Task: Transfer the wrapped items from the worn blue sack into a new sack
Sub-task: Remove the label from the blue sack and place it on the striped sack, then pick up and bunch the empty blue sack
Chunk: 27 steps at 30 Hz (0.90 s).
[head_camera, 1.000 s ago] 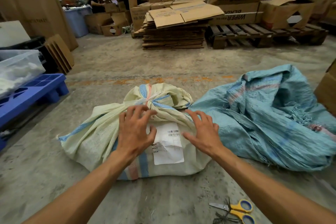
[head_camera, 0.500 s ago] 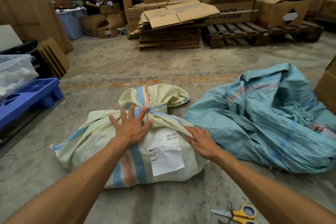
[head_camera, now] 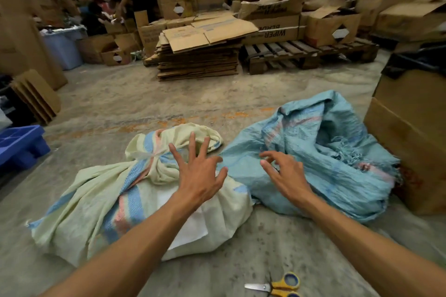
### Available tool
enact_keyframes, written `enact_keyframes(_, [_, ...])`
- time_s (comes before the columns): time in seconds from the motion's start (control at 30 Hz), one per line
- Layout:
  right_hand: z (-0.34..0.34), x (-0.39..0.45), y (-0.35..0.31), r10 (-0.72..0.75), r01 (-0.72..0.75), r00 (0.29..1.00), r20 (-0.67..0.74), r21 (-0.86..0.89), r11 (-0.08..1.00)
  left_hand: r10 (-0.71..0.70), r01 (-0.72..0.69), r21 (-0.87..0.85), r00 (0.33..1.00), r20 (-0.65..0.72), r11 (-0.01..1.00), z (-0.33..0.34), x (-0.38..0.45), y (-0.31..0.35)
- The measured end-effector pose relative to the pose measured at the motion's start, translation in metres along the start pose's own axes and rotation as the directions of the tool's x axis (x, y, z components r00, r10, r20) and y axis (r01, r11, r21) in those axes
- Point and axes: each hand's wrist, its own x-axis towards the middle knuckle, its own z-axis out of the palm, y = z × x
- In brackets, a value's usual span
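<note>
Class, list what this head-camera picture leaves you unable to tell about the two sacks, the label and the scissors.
- Contents of the tied pale sack: hidden by its own fabric.
- Whether the worn blue sack still holds anything: crumpled folds cover its inside.
- White label: partly under the left hand and forearm; print unreadable.
- Scissors: lower handle cut off by the bottom edge.
- Right hand: contact with the blue sack unclear.
</note>
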Motion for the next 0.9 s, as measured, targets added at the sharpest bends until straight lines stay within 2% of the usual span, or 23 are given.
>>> enact_keyframes(0.1, [-0.041, 0.004, 0.038, 0.140, -0.173, 0.958, -0.250, -0.117, 0.978, 0.017, -0.013, -0.065, 0.997, 0.072, 0.998, -0.002, 0.020, 0.043])
enact_keyframes(0.17, [-0.065, 0.001, 0.068, 0.199, -0.291, 0.893, -0.404, -0.180, 0.939, 0.009, 0.024, -0.211, 0.988, 0.155, 0.977, 0.001, 0.035, 0.073])
enact_keyframes(0.23, [-0.083, -0.002, 0.096, 0.280, -0.429, 0.821, -0.497, -0.213, 0.878, 0.028, 0.066, -0.375, 0.970, 0.240, 0.925, 0.008, 0.050, 0.097])
enact_keyframes(0.3, [-0.100, -0.002, 0.124, 0.420, -0.561, 0.772, -0.477, -0.201, 0.803, 0.096, 0.107, -0.565, 0.943, 0.317, 0.818, 0.016, 0.065, 0.122])
enact_keyframes(0.37, [-0.109, 0.001, 0.146, 0.559, -0.650, 0.742, -0.369, -0.195, 0.734, 0.140, 0.246, -0.754, 0.903, 0.407, 0.609, 0.022, 0.081, 0.144])
enact_keyframes(0.4, [-0.111, 0.003, 0.154, 0.619, -0.684, 0.721, -0.312, -0.178, 0.707, 0.133, 0.349, -0.795, 0.874, 0.467, 0.497, 0.024, 0.087, 0.154])
enact_keyframes(0.47, [-0.114, 0.011, 0.172, 0.715, -0.746, 0.657, -0.238, -0.067, 0.663, 0.088, 0.515, -0.795, 0.820, 0.566, 0.319, 0.030, 0.104, 0.177])
enact_keyframes(0.57, [-0.118, 0.023, 0.199, 0.828, -0.822, 0.532, -0.179, 0.124, 0.556, 0.000, 0.631, -0.760, 0.769, 0.639, 0.153, 0.050, 0.127, 0.207])
enact_keyframes(0.63, [-0.120, 0.024, 0.208, 0.873, -0.849, 0.465, -0.148, 0.204, 0.487, -0.050, 0.659, -0.740, 0.750, 0.659, 0.135, 0.059, 0.132, 0.218])
enact_keyframes(0.77, [-0.126, 0.016, 0.215, 0.932, -0.847, 0.351, -0.093, 0.394, 0.358, -0.181, 0.545, -0.808, 0.838, 0.515, 0.223, 0.077, 0.144, 0.235])
enact_keyframes(0.83, [-0.127, 0.013, 0.219, 0.937, -0.838, 0.342, -0.077, 0.425, 0.341, -0.272, 0.575, -0.774, 0.814, 0.513, 0.264, 0.074, 0.147, 0.241])
enact_keyframes(0.9, [-0.124, 0.008, 0.212, 0.919, -0.820, 0.391, -0.051, 0.435, 0.372, -0.335, 0.664, -0.694, 0.744, 0.578, 0.277, 0.068, 0.148, 0.243])
